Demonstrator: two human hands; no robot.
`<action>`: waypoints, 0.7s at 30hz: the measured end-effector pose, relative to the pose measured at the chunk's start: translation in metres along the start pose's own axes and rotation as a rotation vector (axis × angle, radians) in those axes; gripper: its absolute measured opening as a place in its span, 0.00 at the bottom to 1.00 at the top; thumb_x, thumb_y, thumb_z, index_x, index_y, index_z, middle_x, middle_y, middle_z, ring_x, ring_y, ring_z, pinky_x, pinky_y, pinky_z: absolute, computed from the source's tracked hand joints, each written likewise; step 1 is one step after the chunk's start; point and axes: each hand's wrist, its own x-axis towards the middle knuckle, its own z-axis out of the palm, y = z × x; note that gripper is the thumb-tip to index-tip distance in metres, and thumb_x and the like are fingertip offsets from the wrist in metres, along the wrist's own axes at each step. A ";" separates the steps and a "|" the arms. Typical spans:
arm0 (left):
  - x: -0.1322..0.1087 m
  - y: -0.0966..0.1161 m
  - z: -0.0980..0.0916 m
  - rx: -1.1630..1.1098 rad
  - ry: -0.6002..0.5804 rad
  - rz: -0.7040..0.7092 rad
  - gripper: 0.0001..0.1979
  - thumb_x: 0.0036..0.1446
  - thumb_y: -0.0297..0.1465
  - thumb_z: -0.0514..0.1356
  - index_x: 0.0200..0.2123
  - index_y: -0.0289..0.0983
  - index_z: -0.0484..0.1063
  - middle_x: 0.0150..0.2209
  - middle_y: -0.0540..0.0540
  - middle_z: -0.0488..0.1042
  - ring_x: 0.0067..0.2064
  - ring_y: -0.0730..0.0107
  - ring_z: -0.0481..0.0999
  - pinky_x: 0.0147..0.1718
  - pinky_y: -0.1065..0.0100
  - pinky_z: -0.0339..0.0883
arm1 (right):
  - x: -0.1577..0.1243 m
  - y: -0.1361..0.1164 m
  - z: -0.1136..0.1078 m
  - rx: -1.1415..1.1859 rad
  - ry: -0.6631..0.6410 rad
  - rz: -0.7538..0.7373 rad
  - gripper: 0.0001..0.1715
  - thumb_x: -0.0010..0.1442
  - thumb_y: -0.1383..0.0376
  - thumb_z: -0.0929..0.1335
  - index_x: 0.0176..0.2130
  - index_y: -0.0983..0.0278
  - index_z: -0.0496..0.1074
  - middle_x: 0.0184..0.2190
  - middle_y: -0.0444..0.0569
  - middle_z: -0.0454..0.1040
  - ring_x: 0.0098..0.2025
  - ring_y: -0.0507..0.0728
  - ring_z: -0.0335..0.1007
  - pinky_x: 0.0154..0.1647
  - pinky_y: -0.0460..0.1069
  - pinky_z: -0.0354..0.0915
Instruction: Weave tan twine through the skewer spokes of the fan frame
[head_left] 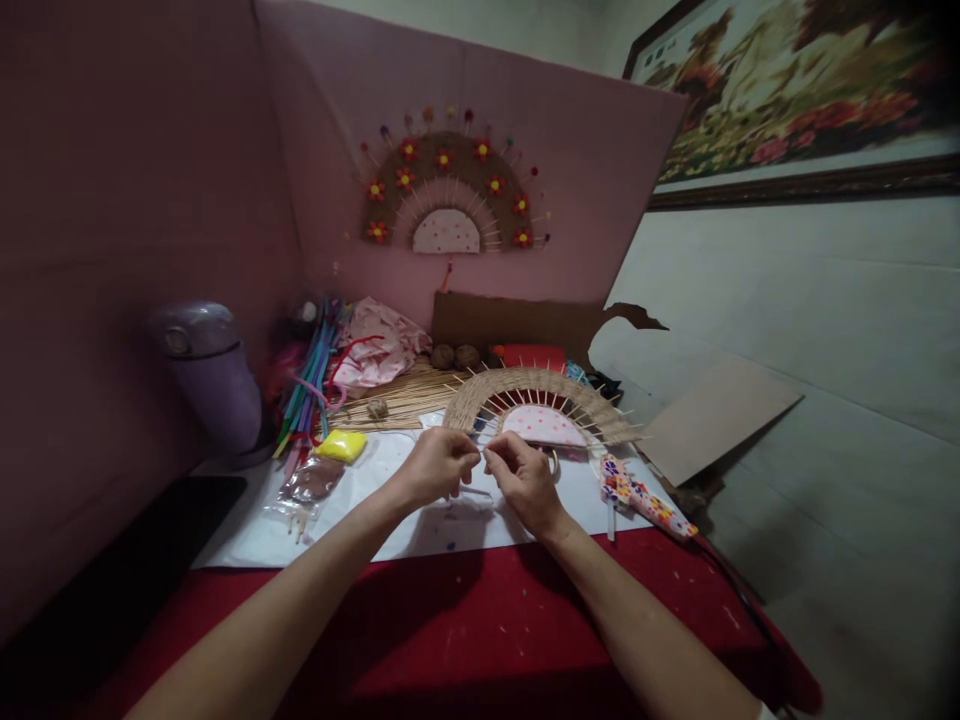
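My left hand and my right hand meet above the white sheet, thumbs and forefingers pinched close together. Whatever sits between the fingertips is too small to name. Just behind them stands a half-round fan of woven twine on thin sticks, with a pink polka-dot half circle at its centre. Right of my right hand lies a flower-patterned glue gun, its cord running off the table edge.
A purple bottle, pipe cleaners, a yellow clay packet and a brown clay packet lie left. Behind are sticks, pink cloth and twine balls. A finished-looking fan hangs on the pink board. Cardboard leans right.
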 end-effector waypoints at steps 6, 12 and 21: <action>0.002 0.004 0.001 -0.099 0.101 -0.020 0.11 0.49 0.33 0.55 0.24 0.31 0.71 0.13 0.52 0.66 0.11 0.81 0.60 0.09 0.78 0.50 | 0.000 -0.002 -0.005 -0.223 0.210 -0.163 0.08 0.57 0.65 0.63 0.36 0.63 0.69 0.38 0.51 0.70 0.34 0.52 0.66 0.35 0.47 0.61; -0.001 0.002 0.004 -0.069 0.104 0.022 0.10 0.49 0.31 0.54 0.25 0.32 0.72 0.14 0.52 0.67 0.12 0.80 0.62 0.09 0.78 0.52 | -0.004 -0.002 -0.004 -0.286 0.153 -0.172 0.07 0.57 0.66 0.63 0.28 0.64 0.67 0.23 0.45 0.69 0.26 0.51 0.64 0.29 0.46 0.58; -0.002 0.000 0.010 0.077 0.146 0.176 0.11 0.48 0.24 0.51 0.25 0.32 0.74 0.16 0.52 0.69 0.15 0.82 0.63 0.14 0.80 0.53 | -0.005 -0.002 0.000 -0.192 0.100 -0.149 0.07 0.57 0.67 0.62 0.31 0.64 0.70 0.26 0.47 0.73 0.28 0.52 0.69 0.30 0.45 0.61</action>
